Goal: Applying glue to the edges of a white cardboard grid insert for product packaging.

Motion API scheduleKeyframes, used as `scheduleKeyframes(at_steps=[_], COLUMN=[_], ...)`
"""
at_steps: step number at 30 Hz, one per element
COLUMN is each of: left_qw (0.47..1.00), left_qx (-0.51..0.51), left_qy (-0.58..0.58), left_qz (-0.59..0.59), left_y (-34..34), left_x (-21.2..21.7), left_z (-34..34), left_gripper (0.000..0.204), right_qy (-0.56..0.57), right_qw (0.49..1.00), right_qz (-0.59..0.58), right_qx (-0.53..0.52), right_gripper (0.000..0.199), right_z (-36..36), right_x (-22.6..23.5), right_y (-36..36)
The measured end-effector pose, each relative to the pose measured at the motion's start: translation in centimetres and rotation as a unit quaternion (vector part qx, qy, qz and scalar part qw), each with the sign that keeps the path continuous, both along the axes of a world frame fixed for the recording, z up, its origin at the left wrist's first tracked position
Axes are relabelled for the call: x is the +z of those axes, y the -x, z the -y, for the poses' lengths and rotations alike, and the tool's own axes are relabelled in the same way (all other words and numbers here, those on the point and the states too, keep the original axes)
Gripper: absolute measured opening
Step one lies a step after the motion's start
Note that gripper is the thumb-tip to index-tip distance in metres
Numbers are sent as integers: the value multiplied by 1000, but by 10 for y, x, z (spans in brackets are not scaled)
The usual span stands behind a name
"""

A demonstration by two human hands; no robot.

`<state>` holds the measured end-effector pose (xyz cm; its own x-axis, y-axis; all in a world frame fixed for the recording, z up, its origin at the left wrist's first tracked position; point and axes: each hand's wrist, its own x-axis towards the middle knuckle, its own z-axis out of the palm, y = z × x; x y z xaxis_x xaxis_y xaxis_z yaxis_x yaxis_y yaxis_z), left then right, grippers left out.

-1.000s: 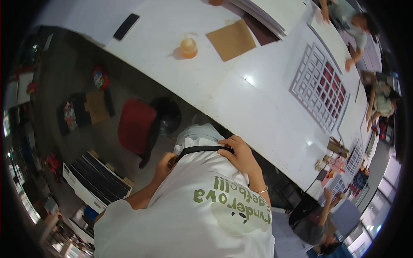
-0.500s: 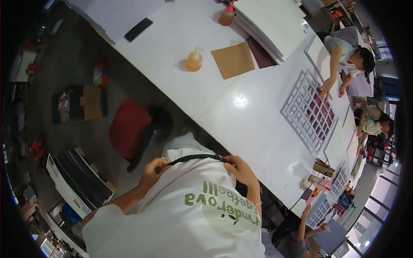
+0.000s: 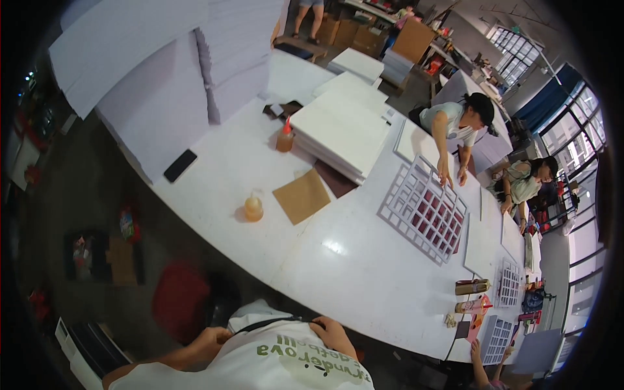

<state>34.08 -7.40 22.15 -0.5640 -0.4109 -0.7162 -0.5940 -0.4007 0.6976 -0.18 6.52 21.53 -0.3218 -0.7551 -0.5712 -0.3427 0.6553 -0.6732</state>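
Note:
Both my hands are at my waist, over the white printed shirt (image 3: 286, 364). A black strap (image 3: 270, 321) runs across the shirt between them. My left hand (image 3: 212, 339) is closed with curled fingers at the strap's left end. At its right end my right hand (image 3: 333, 334) grips the strap, fingers bent over it, close to the near edge of the white table (image 3: 364, 286). My fingertips are partly hidden by the hands and the shirt folds.
On the table are a phone (image 3: 180, 166), a glue bottle (image 3: 253, 208), a red-capped bottle (image 3: 285, 136), brown sheet (image 3: 301, 197), stacked white boards (image 3: 341, 130) and a grey grid frame (image 3: 426, 211). Co-workers' hands (image 3: 444, 174) work on the far side. A red stool (image 3: 179, 302) stands at left.
My view has tilted up, so the table and tall stacks show more fully and my hands sit lower in the picture. Both hands stay at the strap.

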Motion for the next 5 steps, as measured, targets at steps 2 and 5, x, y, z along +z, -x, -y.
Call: scheduleKeyframes(at_steps=[2,5], left_qw=[998,994], left_qx=[17,-75], left_qy=[-52,84], left_qz=[-1,14], left_y=[6,-19], left_x=[8,2], left_z=[14,11], left_gripper=[23,23], right_qy=[10,1], right_qw=[1000,999], right_qz=[-13,-19], right_qx=[17,26], right_gripper=[40,40], right_z=[6,15], right_x=[-1,-2], right_y=[0,-2])
